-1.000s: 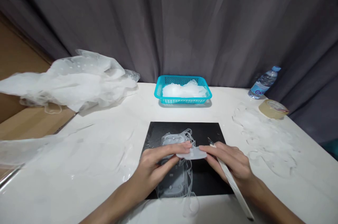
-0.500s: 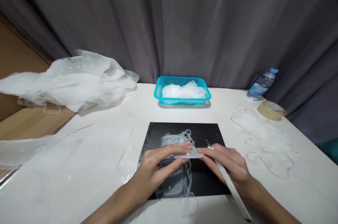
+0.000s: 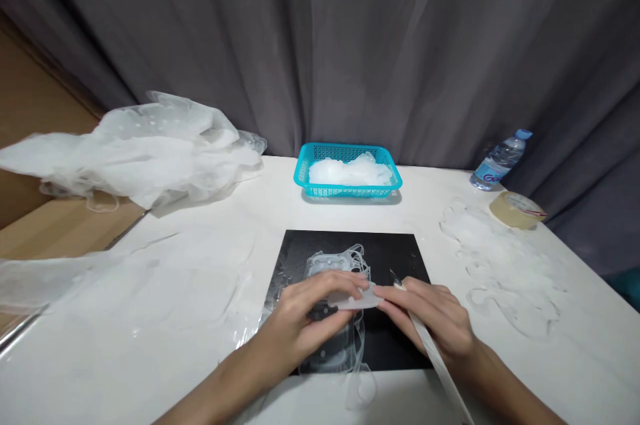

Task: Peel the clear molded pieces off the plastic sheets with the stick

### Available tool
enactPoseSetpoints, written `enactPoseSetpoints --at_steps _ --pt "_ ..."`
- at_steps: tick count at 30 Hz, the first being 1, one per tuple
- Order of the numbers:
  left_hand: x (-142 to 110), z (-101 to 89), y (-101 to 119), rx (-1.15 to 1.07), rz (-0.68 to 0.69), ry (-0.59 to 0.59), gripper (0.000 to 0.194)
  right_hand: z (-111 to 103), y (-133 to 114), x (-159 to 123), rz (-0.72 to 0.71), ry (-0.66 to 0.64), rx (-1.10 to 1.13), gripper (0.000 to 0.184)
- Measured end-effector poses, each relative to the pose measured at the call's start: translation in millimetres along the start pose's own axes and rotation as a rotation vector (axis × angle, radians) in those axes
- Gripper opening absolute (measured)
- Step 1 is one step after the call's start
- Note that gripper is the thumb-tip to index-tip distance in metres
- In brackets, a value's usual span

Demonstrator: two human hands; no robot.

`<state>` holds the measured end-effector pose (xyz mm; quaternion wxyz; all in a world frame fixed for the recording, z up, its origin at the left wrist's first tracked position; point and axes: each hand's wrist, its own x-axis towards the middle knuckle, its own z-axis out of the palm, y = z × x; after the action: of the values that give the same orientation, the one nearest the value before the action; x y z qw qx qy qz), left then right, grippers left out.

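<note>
Two bare hands with a small translucent white piece, above a black mat

Piece: one small, thin, translucent white piece with a curved edge, raised over the black rectangular mat; material not certain.

Left hand: fingers bent over the top of the piece, thumb underneath, closed narrowly on its left part.

Right hand: fingertips pinched together on the right end of the piece; also carries a slim white-handled knife, its dark pointed tip directed up and away over the mat, its handle slanting down toward the wearer.

On the mat: clear moulded pieces with rounded corners and small raised dots, partly covered by the left hand; looping, thin clear strips along their right side, trailing past the near edge of the mat.

Beyond the mat: turquoise perforated plastic basket, containing a heap of white translucent material.

Left side: large crumpled pile of whitish translucent sheeting, partly over a brown cardboard box.

Right side: clear water bottle with blue cap and label, upper end leaning right in view; roll of yellowish tape, near it; flat, irregular spread of clear material on the white table.

Backdrop: grey draped curtain.
</note>
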<state>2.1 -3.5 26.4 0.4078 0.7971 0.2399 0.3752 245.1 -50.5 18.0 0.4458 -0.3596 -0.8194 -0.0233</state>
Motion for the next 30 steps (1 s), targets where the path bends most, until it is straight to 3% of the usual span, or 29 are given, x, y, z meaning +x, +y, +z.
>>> enactPoseSetpoints --at_steps 7,10,15,20,23,30 --pt "-2.4 1.6 -2.3 -0.101 -0.150 0.036 0.011 -1.7 5.1 2.7 0.073 -0.107 0.077 0.021" --pt "-2.2 -0.5 -5.2 -0.091 -0.126 0.028 0.012 -2.7 8.7 3.4 0.065 -0.096 0.104 0.016" --pt "1.0 1.6 -6.7 0.120 -0.038 0.024 0.017 -5.2 5.5 4.0 0.071 -0.044 0.100 0.021" --pt "0.0 4.7 -3.9 0.233 0.019 -0.050 0.018 -2.6 0.7 1.8 0.014 -0.036 0.060 0.024" --pt "-1.6 3.3 -3.0 0.209 0.072 -0.048 0.019 -0.7 -0.3 2.2 0.011 -0.039 0.068 0.025" --pt "3.2 -0.4 -2.8 0.088 0.071 0.075 0.017 -2.6 3.8 7.5 0.036 -0.070 0.100 0.021"
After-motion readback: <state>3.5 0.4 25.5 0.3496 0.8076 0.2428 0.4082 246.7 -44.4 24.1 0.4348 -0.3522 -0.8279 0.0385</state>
